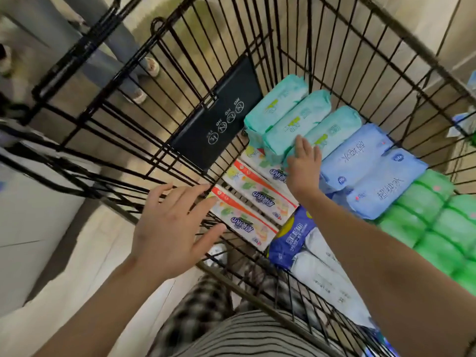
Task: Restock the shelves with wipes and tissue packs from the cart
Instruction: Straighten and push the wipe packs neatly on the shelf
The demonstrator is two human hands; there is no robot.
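Observation:
A black wire cart [360,60] holds packs of wipes and tissues. Three teal packs [296,119] lie side by side at its far end. My right hand [305,164] reaches in with fingers spread and touches the near end of the rightmost teal pack [332,135]. My left hand [171,222] hovers open with straight fingers at the cart's left wall, close to three white and orange wipe packs [247,202]. Light blue packs [371,173], green packs [432,222] and a dark blue bundle [296,233] fill the rest of the basket.
The cart's folded child seat with a black warning panel [221,117] stands at the left. Another person's legs and sandalled feet [144,73] are on the floor beyond the cart. A pale shelf unit [38,228] is at the left.

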